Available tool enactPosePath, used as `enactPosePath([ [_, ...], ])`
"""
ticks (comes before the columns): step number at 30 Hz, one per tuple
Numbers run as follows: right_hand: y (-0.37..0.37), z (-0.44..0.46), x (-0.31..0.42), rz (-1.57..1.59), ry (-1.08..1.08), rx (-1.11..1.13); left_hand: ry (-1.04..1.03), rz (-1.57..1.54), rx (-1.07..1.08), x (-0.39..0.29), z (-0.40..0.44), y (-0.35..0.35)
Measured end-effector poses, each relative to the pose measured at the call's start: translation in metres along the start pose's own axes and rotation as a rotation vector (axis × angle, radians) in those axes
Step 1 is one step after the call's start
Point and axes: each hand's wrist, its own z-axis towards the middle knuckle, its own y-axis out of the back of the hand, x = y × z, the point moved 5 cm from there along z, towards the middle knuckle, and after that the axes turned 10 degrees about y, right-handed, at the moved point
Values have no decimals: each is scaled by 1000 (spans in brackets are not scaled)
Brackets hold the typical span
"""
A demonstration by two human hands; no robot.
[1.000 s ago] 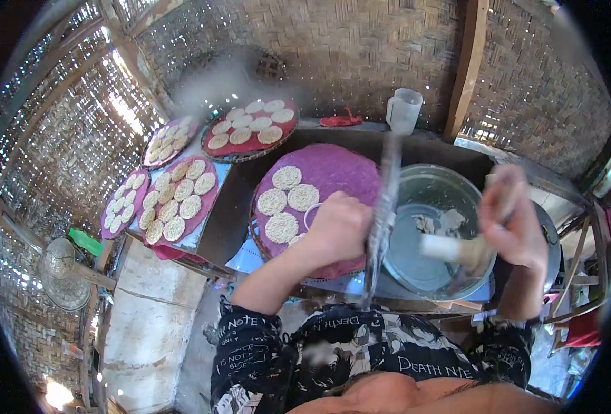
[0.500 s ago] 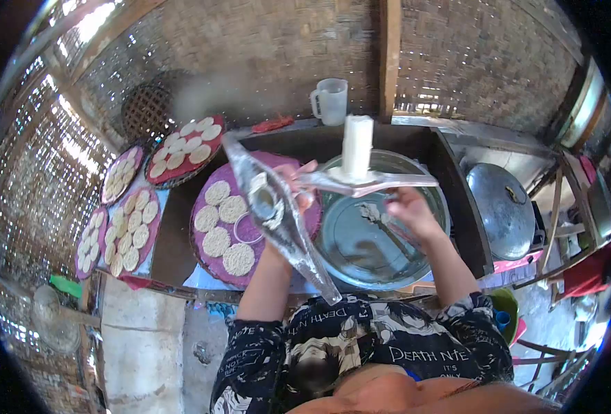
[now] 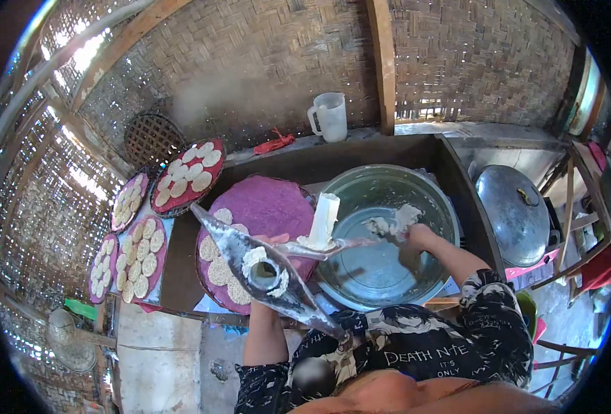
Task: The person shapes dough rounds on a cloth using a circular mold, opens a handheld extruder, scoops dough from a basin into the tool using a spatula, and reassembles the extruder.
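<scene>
The only writing that I can read is on the printed shirt (image 3: 423, 345), at the bottom of the frame: "DEATH", then a word like "NOTE" whose "O" is not clear, and under it "IT'S ONLY". On the jug (image 3: 331, 117), at the upper centre, I can read no label.

There are five round trays with pale discs. One is the large purple tray (image 3: 271, 196) at the centre, with at least four discs (image 3: 219, 271), some partly covered. The red tray (image 3: 185, 200) and three smaller purple trays (image 3: 159, 272) are at the left. I count also one green basin (image 3: 361, 283), one lidded pot (image 3: 512, 214) at the right, and one woven basket (image 3: 153, 141) at the upper left.

The left hand (image 3: 275, 241) is closed around two tool parts, in front of the purple tray; its fingers are mostly hidden. The metal bar (image 3: 298, 303), with one round hole, slants over this hand from upper left to lower right, and pale paste sticks around the hole. The white cylinder (image 3: 325, 217) rises just to the right of the fingers, from a second bar (image 3: 354, 243) whose right end reaches over the basin.

The right hand (image 3: 419, 238) is inside the basin, at the edge of the pale dough (image 3: 405, 215). The dough lies just above and left of it; how wide its fingers are, I cannot tell.
</scene>
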Motion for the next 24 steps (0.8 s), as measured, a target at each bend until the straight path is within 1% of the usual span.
enactPosePath([
  [2,1,-1,1,-39,-35,-22,288,-162,-110,-1,-5,6],
  [4,-40,24,-8,-7,-94,-36,476,-452,-108,-2,-1,5],
  [5,-81,44,-21,57,-122,-70,484,-550,-62,5,-4,11],
  [6,-90,49,-18,125,-148,-105,497,-646,-18,12,-6,16],
  [7,-100,54,-17,108,-115,-40,433,-601,6,21,-7,25],
  [9,-79,36,13,75,-54,88,157,-376,-19,2,-2,12],
  [10,-78,33,19,138,-61,91,23,-270,-54,-8,-1,6],
  [12,-78,26,28,249,-72,98,-48,-207,-55,-10,-3,5],
  [13,-74,25,37,260,-17,47,70,-293,10,-7,-1,5],
  [14,-72,22,40,225,23,92,189,-378,73,-8,2,8],
  [16,-64,16,43,154,104,182,196,-389,103,-8,2,7],
  [18,-48,11,32,199,18,114,-15,-236,35,-8,-1,4],
  [19,-43,11,24,221,-26,84,-25,-199,11,-7,-3,5],
  [21,-41,20,-3,61,-67,198,-47,-124,-42,-7,-6,6],
  [24,-39,36,-16,-104,-4,287,83,-237,1,-6,-4,4],
])
